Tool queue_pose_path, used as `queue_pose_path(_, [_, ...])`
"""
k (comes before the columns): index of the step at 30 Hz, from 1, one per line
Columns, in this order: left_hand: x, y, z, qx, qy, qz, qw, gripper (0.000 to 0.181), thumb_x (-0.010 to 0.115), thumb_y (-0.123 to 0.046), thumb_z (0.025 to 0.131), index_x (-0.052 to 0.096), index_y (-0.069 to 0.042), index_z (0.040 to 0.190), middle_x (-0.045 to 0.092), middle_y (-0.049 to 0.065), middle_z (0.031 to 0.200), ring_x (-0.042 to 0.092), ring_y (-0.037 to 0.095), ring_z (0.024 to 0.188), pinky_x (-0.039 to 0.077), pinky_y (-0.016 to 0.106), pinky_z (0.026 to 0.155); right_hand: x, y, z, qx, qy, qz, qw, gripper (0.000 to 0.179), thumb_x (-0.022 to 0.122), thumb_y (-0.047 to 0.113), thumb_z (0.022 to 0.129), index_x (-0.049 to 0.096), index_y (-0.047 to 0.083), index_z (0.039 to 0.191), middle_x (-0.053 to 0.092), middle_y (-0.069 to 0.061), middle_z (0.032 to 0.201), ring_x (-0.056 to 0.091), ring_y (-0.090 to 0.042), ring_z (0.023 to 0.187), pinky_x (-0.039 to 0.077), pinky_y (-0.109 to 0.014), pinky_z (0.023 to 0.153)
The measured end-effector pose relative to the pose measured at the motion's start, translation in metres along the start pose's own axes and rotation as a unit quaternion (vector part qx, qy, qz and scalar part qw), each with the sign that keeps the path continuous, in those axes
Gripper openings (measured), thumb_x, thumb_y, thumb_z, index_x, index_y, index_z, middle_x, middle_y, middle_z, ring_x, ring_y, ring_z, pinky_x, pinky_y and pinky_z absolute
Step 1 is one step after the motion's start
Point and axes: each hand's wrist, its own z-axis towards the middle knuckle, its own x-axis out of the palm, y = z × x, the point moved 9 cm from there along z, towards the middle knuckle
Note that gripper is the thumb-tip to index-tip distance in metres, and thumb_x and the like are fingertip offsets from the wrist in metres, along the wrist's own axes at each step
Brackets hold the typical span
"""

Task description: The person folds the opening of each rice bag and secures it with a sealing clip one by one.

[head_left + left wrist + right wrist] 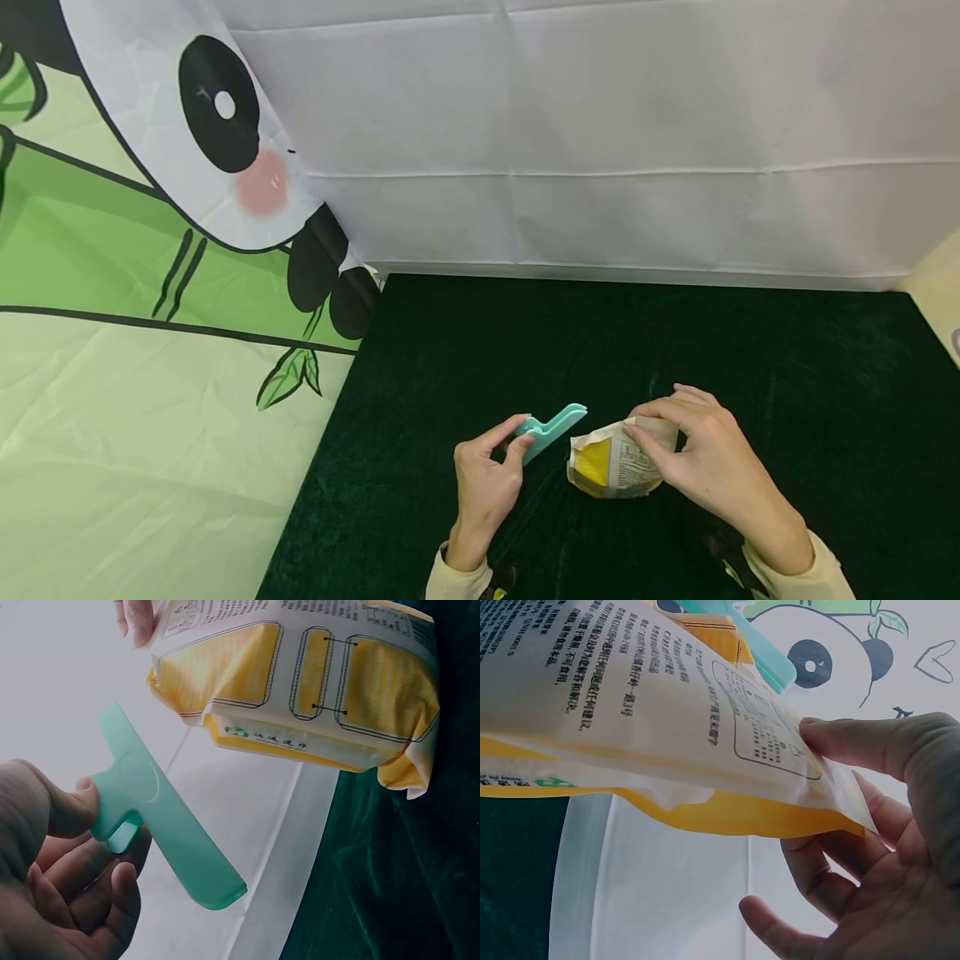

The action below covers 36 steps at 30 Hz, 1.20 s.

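A mint-green bag clip is pinched at its handles between the thumb and fingers of my left hand. In the left wrist view the long bar of the clip slants down to the right, apart from the bag. My right hand holds a white and yellow printed food bag by its top right edge, thumb on the near face and fingers behind. Printed text covers the bag in the right wrist view. Inside the bag, the contents are hidden.
Dark green cloth covers the table beneath both hands. A white sheet hangs behind it, and a panda-and-bamboo printed sheet stands along the left side. Cream-coloured sheeting shows at the right edge.
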Motion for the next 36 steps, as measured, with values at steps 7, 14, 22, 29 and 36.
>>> queue_pose_path(7, [0.003,-0.002,0.001,0.015,0.003,0.006,0.9999,0.017,0.077,-0.012,0.098,0.082,-0.012,0.114,0.080,0.001,0.092,0.057,0.001,0.068,0.045,0.018,0.055,0.000,0.000,0.001,-0.002,0.002,0.001,1.0000,0.024,0.091,0.004,0.080,0.079,0.019,0.094,0.079,0.007,0.091,0.077,-0.028,0.096,0.048,-0.067,0.107])
queue_pose_path(14, [0.006,-0.003,0.002,0.023,0.004,0.016,0.9996,0.017,0.078,-0.012,0.097,0.082,-0.012,0.113,0.081,0.001,0.093,0.055,0.002,0.067,0.045,0.018,0.054,0.000,0.000,0.001,-0.003,0.003,0.004,1.0000,0.024,0.091,0.005,0.080,0.079,0.019,0.095,0.079,0.006,0.091,0.077,-0.032,0.100,0.048,-0.069,0.106])
queue_pose_path(22, [0.013,-0.003,0.002,0.025,0.021,0.022,0.9992,0.017,0.077,-0.014,0.098,0.082,-0.011,0.114,0.083,0.000,0.098,0.058,0.006,0.066,0.048,0.020,0.056,0.000,0.001,0.000,-0.004,0.006,0.003,1.0000,0.024,0.091,0.005,0.080,0.079,0.019,0.095,0.079,0.006,0.091,0.076,-0.034,0.103,0.048,-0.070,0.106])
queue_pose_path(29, [0.016,-0.007,0.001,0.034,0.039,0.016,0.9985,0.018,0.076,-0.015,0.099,0.081,-0.009,0.115,0.083,0.003,0.104,0.057,0.005,0.063,0.055,0.022,0.063,0.000,0.004,-0.001,-0.005,0.003,0.000,1.0000,0.024,0.091,0.005,0.079,0.079,0.019,0.095,0.079,0.006,0.091,0.077,-0.030,0.098,0.048,-0.069,0.105])
queue_pose_path(36, [0.020,-0.007,-0.001,0.026,0.062,0.007,0.9977,0.020,0.075,-0.019,0.099,0.081,-0.009,0.116,0.083,0.003,0.104,0.050,0.005,0.058,0.054,0.022,0.065,0.001,0.007,-0.001,-0.009,-0.001,-0.002,1.0000,0.025,0.092,0.004,0.079,0.080,0.020,0.095,0.079,0.009,0.092,0.076,-0.021,0.091,0.049,-0.065,0.107])
